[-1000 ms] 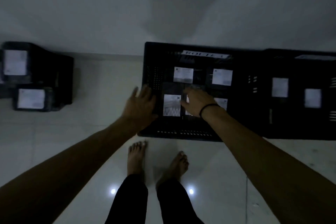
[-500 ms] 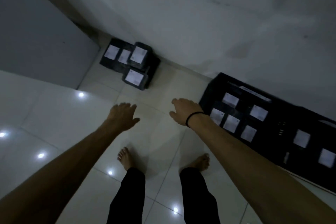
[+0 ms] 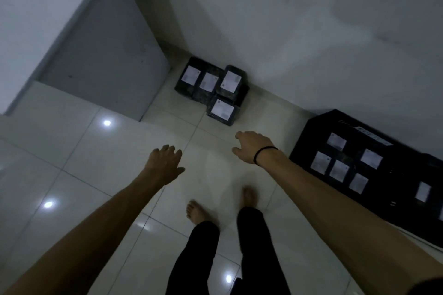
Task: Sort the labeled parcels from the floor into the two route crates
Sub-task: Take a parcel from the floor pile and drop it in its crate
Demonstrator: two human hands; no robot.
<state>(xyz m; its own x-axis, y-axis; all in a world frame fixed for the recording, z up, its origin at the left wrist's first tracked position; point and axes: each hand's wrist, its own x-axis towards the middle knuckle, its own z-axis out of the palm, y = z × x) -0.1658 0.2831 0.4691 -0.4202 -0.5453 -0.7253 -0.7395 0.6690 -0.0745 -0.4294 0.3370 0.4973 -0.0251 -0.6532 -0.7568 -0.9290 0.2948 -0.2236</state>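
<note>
**While the parcels (image 3: 211,93) sit in the corner, we've got both hands empty**

As we look down, there they are: four dark parcels on the floor (image 3: 100,158), bunched together where the wall (image 3: 287,31) meets a grey panel (image 3: 105,60). Each one shows a white label on top, though the print is too blurred to read. The front parcel (image 3: 223,110) sits nearest to us, and the other three are packed touching behind it.

Now the hands, both out ahead of us and well short of that pile. Our right hand (image 3: 250,147) hangs palm down with its fingers loosely bent and the thumb out to the side. It's gripping nothing, and there's a black band (image 3: 263,154) round the wrist. Our left hand (image 3: 164,163) is lower in the view, fingers slightly spread and relaxed. It's empty too!

Off to the right, the black crate (image 3: 309,136) stands against the wall with five labelled packages lying flat inside. A strip on its far rim is unreadable. A second crate (image 3: 434,175) butts up beside it at the frame edge, with one white label showing.

Below us are bare feet (image 3: 195,211) on pale glossy tiles, black trousers (image 3: 203,258), and bright spots of reflected light dotting the floor.
</note>
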